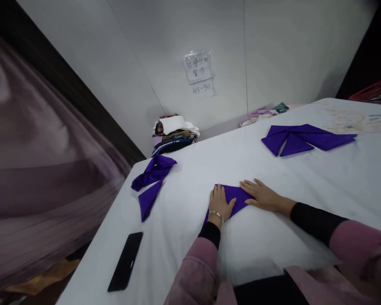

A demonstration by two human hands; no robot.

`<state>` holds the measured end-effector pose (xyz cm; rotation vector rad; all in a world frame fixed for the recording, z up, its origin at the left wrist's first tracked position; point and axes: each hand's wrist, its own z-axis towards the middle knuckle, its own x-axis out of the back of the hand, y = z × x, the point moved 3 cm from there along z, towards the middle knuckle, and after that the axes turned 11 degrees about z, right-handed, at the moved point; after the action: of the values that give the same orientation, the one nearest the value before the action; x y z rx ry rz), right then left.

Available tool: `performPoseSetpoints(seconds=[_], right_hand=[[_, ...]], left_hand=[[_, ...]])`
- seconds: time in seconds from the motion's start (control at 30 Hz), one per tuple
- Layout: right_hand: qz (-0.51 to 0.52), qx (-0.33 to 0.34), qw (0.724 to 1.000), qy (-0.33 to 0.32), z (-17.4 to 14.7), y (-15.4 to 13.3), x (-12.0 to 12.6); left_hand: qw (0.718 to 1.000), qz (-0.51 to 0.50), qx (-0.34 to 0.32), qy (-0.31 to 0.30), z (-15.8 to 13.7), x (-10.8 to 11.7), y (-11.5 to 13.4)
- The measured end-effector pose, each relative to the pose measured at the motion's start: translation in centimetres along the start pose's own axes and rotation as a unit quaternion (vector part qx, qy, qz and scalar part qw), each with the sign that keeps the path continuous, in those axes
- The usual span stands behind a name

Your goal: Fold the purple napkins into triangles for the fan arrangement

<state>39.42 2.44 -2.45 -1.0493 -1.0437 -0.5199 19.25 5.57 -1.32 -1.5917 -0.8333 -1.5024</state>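
A folded purple cloth napkin (236, 195) lies on the white-covered table (190, 169) in front of me. My left hand (220, 203) rests flat on its left part, fingers stretched out and thumb apart, covering some of the fabric. On the right end of the napkin, my right hand (260, 195) lies with extended fingers, their tips touching the cloth. A silver bracelet circles my left wrist. Both hands press down from above and grasp nothing.
Folded purple cloths lie at the left (154, 180) and far right (301, 137). A black phone (126, 261) sits near the left edge. Behind are a stack of folded fabrics (173, 135), more cloth (263, 115) and a wall with a paper sign (199, 72). A curtain (44, 169) hangs left.
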Motion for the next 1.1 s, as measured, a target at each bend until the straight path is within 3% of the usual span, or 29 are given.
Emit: performPoseSetpoints(seconds=[0.17,0.37,0.47,0.6,0.83,0.93,1.03,1.1], right_hand=[[-0.038,-0.056,0.997,0.028,-1.3,1.7,0.6],[-0.021,0.057,0.996,0.061,1.2,-4.1,-1.4],[0.003,0.057,0.997,0.046,3.0,-5.9,-2.9],[0.022,0.015,0.999,0.024,3.9,-5.3,-3.9],[0.024,0.003,1.0,0.015,3.8,-4.2,-4.3],[0.009,0.008,1.0,0.009,3.9,-4.2,-4.3],[-0.007,0.019,1.0,0.008,3.8,-4.2,-4.4],[-0.012,0.018,1.0,0.012,3.8,-4.1,-4.5]], left_hand=[[1.0,-0.012,-0.001,-0.001,-0.1,-0.1,0.1],[1.0,-0.004,-0.006,-0.01,-0.1,-0.2,0.1],[1.0,0.006,-0.017,-0.015,-0.1,-0.3,0.1],[1.0,0.001,-0.018,-0.014,-0.1,-0.4,0.0],[0.997,-0.061,-0.009,-0.043,0.4,0.1,-0.1],[0.993,-0.093,0.033,-0.063,0.4,0.8,-0.8],[0.991,-0.095,0.09,-0.038,-0.9,1.7,-1.5],[0.993,-0.082,0.084,-0.007,-2.2,2.0,-1.2]])
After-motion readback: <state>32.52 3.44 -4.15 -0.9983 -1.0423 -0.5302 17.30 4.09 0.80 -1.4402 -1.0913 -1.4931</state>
